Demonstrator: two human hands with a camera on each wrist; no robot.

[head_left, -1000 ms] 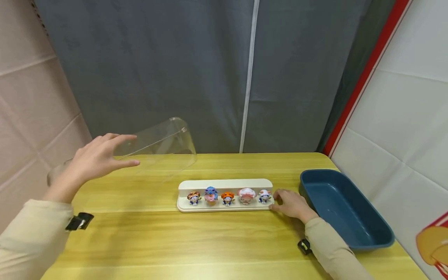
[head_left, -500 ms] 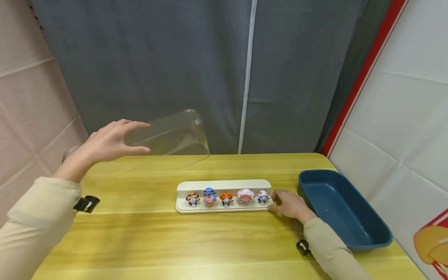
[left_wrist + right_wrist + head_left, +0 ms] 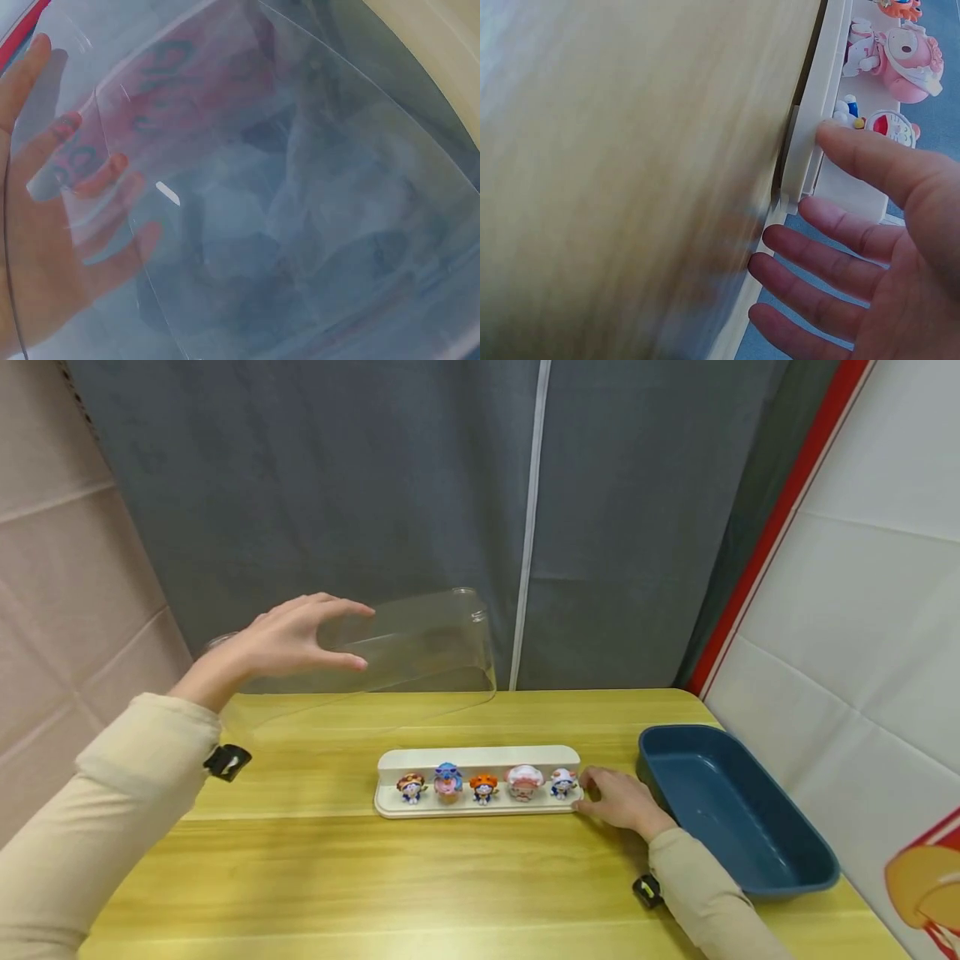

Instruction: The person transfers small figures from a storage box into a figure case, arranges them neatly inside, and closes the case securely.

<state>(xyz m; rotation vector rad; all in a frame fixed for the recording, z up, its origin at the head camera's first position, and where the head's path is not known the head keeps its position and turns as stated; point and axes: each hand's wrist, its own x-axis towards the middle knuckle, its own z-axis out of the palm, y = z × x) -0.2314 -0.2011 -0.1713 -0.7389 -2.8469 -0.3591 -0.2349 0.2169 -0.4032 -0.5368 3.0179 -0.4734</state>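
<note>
My left hand point(image 3: 292, 639), raised over the table's back left, grips a long clear plastic cover point(image 3: 427, 635) across its width between thumb and fingers. The cover hangs slightly tilted in the air, its right end higher. In the left wrist view my fingers point(image 3: 105, 176) show through the clear plastic. On the table lies a cream display stand point(image 3: 480, 756) with a raised back step. Several small figurines point(image 3: 483, 789) stand in a row on it. My right hand point(image 3: 618, 797) holds the stand's right end, thumb point(image 3: 855, 146) at the front edge and forefinger point(image 3: 840, 221) at the corner.
A deep blue plastic bin point(image 3: 738, 810) stands on the right of the wooden table point(image 3: 450, 877), close by my right forearm. Grey curtain point(image 3: 337, 485) hangs behind the table. A pale wall point(image 3: 82, 568) rises at the left and a white one point(image 3: 862, 610) at the right.
My left hand has carried the clear cover to the right and a little upward, closer to the stand, and levelled it somewhat. My right hand stays at the stand's right end.
</note>
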